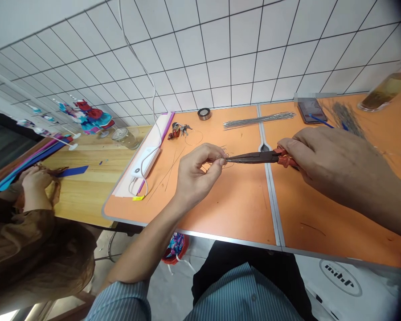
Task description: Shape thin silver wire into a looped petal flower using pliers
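Thin wire (227, 155) is pinched between the thumb and fingers of my left hand (200, 171), above the orange table. My right hand (316, 154) is wrapped around the red handles of long-nose pliers (254, 157). The tips of the pliers point left and meet the wire at my left fingertips. Fine loops of wire show around those fingertips, too thin to make out fully. Whether the jaws are closed on the wire, I cannot tell.
A bundle of straight wires (259, 120), a tape roll (204, 114), keys (180, 130) and a white power strip (146, 162) lie on the orange table (234, 209). Further right are a phone (311, 110) and a cup (386, 91). A co-worker's hands (36, 180) are at the left.
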`<act>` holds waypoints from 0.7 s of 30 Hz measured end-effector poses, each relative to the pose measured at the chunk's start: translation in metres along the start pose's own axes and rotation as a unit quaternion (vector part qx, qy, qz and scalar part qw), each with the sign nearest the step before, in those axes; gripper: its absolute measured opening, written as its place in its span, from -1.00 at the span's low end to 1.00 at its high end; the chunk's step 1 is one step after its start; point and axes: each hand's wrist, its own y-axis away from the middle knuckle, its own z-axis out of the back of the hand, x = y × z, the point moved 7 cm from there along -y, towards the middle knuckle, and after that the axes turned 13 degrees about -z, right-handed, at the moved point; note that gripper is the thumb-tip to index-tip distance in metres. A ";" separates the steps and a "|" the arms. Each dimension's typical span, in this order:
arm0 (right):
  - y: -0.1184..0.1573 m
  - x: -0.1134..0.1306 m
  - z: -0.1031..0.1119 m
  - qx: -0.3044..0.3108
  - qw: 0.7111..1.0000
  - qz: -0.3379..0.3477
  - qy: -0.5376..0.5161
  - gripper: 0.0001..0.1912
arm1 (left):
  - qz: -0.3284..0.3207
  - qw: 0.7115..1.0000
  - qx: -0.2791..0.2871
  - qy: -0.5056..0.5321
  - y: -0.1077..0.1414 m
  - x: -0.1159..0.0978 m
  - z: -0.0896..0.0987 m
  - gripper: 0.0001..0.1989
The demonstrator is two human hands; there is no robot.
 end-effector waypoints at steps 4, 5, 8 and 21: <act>-0.003 -0.002 -0.004 0.053 0.998 -0.035 -0.004 -0.54 | -0.012 1.000 0.004 -0.001 -0.001 -0.002 0.000 -0.86; -0.003 -0.002 -0.005 0.065 0.997 -0.042 -0.007 -0.52 | -0.015 1.000 0.005 0.000 -0.002 -0.003 0.000 -0.86; -0.005 -0.003 -0.004 0.061 0.997 -0.038 -0.026 -0.51 | -0.020 1.000 0.006 0.000 -0.002 -0.004 0.000 -0.86; -0.006 -0.005 -0.006 0.027 0.999 -0.014 -0.034 -0.60 | 0.006 1.000 0.006 0.005 0.000 -0.001 -0.002 -0.87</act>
